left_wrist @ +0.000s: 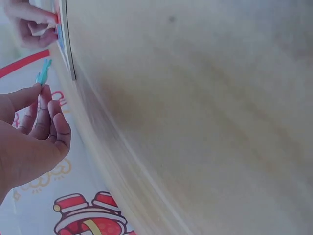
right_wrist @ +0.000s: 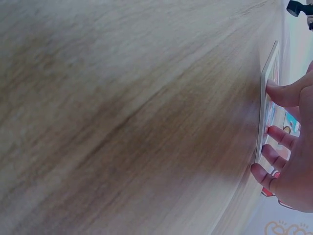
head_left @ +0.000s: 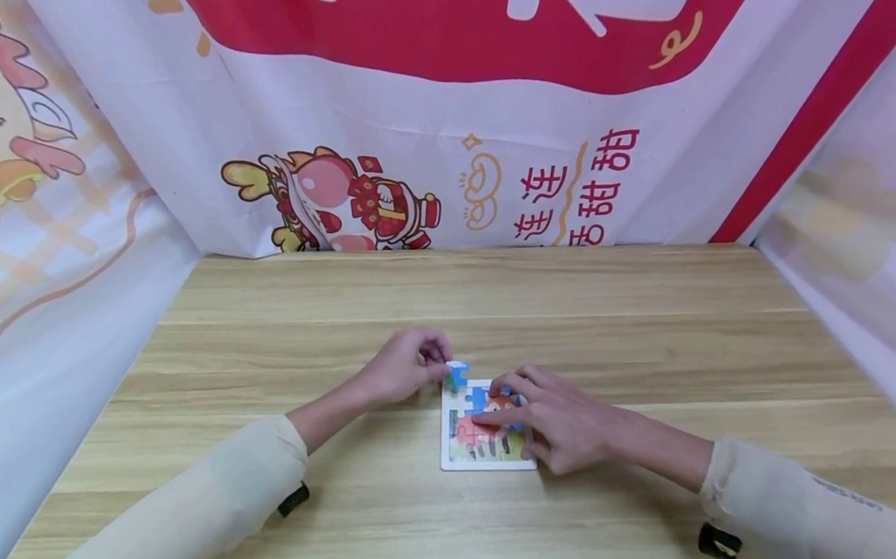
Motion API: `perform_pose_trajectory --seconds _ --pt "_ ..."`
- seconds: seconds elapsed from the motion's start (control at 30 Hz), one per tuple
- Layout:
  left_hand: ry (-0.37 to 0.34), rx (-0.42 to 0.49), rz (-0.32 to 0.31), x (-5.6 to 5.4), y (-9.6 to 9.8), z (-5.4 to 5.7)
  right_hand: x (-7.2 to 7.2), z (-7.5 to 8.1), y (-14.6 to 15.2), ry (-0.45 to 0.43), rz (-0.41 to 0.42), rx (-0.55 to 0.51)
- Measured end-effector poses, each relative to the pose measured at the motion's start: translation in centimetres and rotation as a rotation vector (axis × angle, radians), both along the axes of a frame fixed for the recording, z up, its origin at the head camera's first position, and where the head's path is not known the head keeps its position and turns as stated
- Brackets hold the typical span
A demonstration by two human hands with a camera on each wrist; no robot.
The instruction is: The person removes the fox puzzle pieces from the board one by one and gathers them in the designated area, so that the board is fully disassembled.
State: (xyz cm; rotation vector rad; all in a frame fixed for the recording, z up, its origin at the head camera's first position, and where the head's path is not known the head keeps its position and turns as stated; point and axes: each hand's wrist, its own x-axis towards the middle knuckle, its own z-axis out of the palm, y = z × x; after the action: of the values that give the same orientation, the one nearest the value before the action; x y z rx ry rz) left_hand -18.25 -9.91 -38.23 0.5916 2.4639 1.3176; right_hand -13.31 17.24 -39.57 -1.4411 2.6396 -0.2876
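Observation:
A blue, white and green jigsaw piece (head_left: 459,372) is pinched between the thumb and fingertips of my left hand (head_left: 409,366), just above the upper left corner of a puzzle board (head_left: 445,450). Seen edge-on in the left wrist view, the piece (left_wrist: 44,71) sticks up from the fingertips. The white-rimmed board lies flat and shows a reddish animal, blue parts and green ground. A pale bare patch shows near its upper left. My right hand (head_left: 567,420) rests over the board's right side, fingers spread and touching its surface; it hides part of the picture.
The board lies on a wood-grain table (head_left: 338,509). A printed cloth (head_left: 380,107) in white and red hangs along the table's back edge, and more printed cloth (head_left: 859,236) stands at the sides. Dark straps (head_left: 293,498) show below both sleeves.

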Motion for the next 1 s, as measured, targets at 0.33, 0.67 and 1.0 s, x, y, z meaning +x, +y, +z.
perform_pose_trajectory --seconds 0.33,0.67,1.0 --pt "0.056 0.046 0.114 -2.4 -0.7 -0.1 0.0 0.1 0.0 -0.002 0.001 0.001" --pt "0.038 -0.006 0.220 -5.2 -1.6 -0.6 0.0 0.0 0.0 0.012 0.003 0.012" --pt "0.038 -0.038 0.296 -7.5 -2.3 -0.9 0.0 0.0 0.0 0.016 0.002 0.009"
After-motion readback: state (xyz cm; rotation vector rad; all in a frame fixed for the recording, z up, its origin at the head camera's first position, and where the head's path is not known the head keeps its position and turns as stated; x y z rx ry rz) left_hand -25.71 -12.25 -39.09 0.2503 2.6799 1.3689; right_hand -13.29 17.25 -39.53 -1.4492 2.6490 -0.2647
